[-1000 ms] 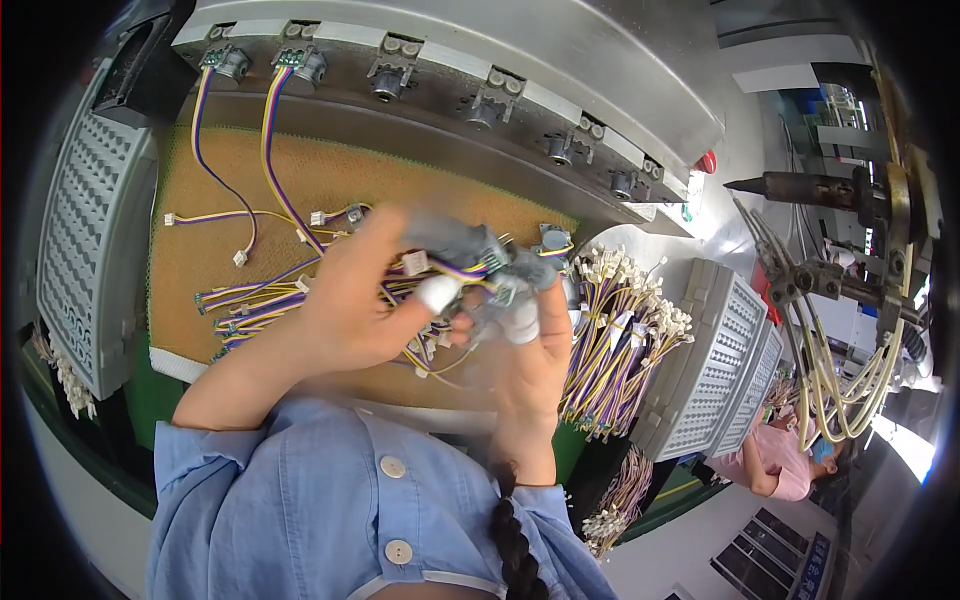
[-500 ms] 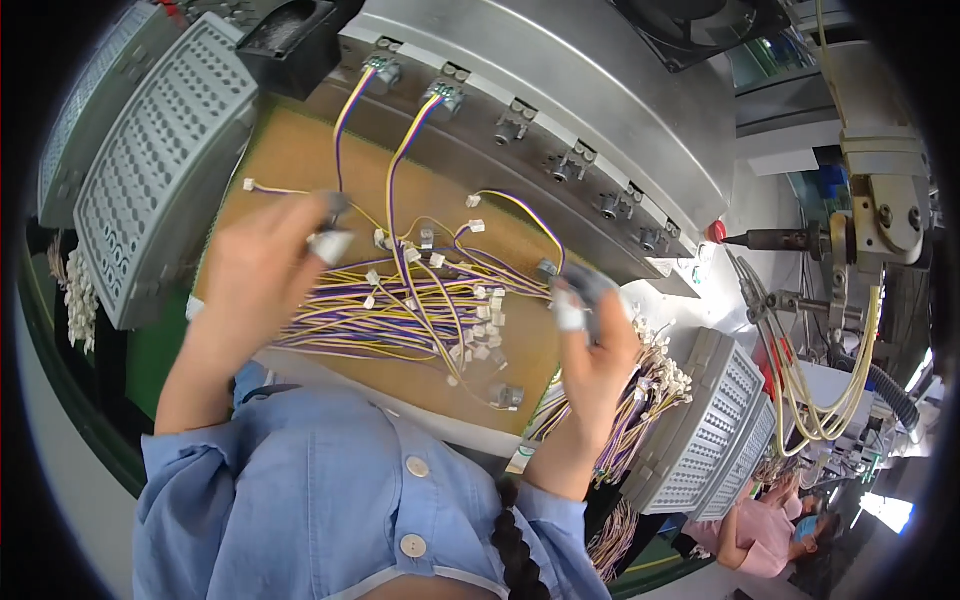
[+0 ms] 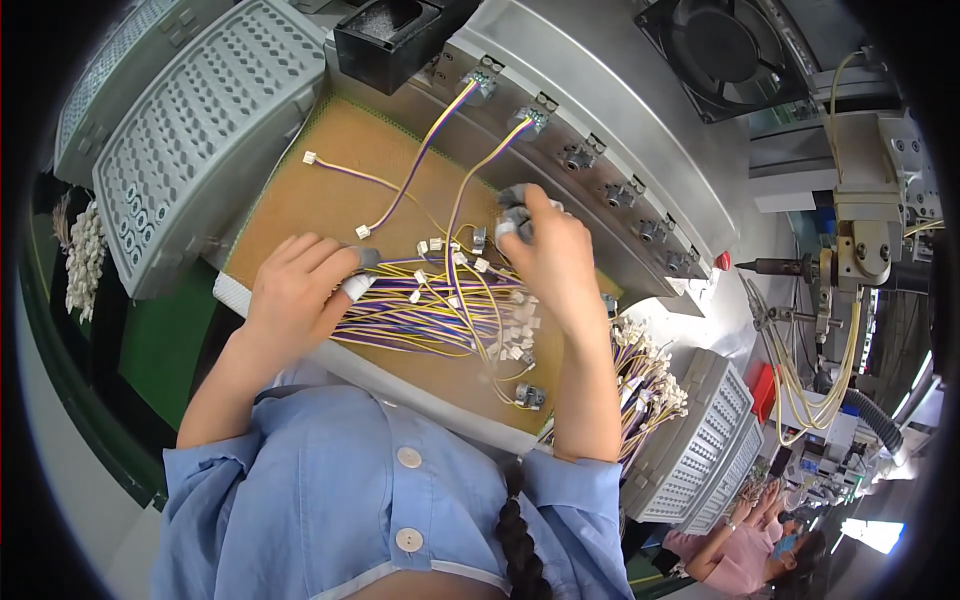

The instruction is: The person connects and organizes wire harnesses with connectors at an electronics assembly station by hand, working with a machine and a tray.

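Observation:
A heap of yellow and purple wires (image 3: pixel 420 318) with white plugs lies across a tan board (image 3: pixel 290 215). My left hand (image 3: pixel 300 285) is closed at the heap's left end, its covered thumb and fingertip pinching wires there. Above the heap's right part, my right hand (image 3: pixel 552 250) has its grey-and-white covered fingertips curled together; what they hold is hidden. Just left of it lies a small metal part (image 3: pixel 479 238). Two wired round parts, a left one (image 3: pixel 481 88) and a right one (image 3: pixel 533 122), sit on the metal fixture. Another metal part (image 3: pixel 530 396) rests near the board's front edge.
Grey trays (image 3: pixel 210 130) stand at left, more trays (image 3: pixel 695 440) at right. A black box (image 3: pixel 395 40) sits by the fixture (image 3: pixel 620 130). Soldering iron (image 3: pixel 770 266) and fan (image 3: pixel 725 45) are at right. Wire bundles (image 3: pixel 640 385) hang beside the board. A person (image 3: pixel 735 550) works beyond.
The view has shifted. My left hand has come down onto the wires' left end. My right hand has moved up and leftward, nearer the fixture. The left cable's white plug now shows on the board.

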{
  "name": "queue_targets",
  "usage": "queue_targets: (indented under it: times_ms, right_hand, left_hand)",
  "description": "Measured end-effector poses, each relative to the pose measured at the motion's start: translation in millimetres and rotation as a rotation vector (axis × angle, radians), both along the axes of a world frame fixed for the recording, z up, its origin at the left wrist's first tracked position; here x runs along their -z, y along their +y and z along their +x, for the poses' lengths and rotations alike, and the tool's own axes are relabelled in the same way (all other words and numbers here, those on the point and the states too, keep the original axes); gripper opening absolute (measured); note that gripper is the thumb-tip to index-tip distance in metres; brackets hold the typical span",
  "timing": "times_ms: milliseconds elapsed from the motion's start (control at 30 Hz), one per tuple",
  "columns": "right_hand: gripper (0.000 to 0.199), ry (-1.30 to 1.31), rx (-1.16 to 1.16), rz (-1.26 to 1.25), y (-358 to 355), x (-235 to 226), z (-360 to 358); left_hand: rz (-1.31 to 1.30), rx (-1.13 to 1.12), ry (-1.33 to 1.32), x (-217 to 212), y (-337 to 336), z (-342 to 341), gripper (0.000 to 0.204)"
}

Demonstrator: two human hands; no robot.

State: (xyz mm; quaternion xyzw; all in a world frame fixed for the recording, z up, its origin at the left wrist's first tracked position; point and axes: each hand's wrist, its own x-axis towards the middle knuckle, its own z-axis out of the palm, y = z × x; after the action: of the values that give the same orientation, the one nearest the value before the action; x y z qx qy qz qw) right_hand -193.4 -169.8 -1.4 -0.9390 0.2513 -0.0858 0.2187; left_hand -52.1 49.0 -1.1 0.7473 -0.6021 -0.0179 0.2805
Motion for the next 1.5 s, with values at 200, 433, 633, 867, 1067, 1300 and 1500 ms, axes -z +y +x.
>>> queue_targets:
  times_ms: [200, 433, 633, 867, 1067, 1300, 1500]
  right_hand:
    - [0.033, 0.061, -0.26, -0.107, 9, 14, -4]
    - [0.043, 0.085, -0.099, 0.073, 6, -32, -12]
    - [0.049, -0.518, 0.153, 1.112, 33, -48, -34]
    - [0.039, -0.619, 0.131, 0.918, 41, -44, -39]
    - [0.042, -0.503, 0.176, 0.782, 38, -44, -46]
    - [0.027, -0.091, 0.379, -0.017, 17, -20, -70]
    - [0.041, 0.26, 0.411, -0.055, 67, -36, -134]
  left_hand:
    - [-0.086, 0.138, -0.022, -10, -31, 4, 0.024]
    - [-0.166, 0.231, 0.078, -4, -42, 16, 0.028]
    - [-0.337, 0.341, 0.136, -10, -76, -1, 0.032]
    - [-0.318, 0.344, 0.126, -15, -81, -6, 0.033]
    - [-0.308, 0.33, 0.137, -17, -82, -9, 0.03]
    - [-0.172, 0.301, 0.051, 5, -47, 23, 0.037]
    - [0.27, 0.208, 0.03, 16, 1, 9, 0.053]
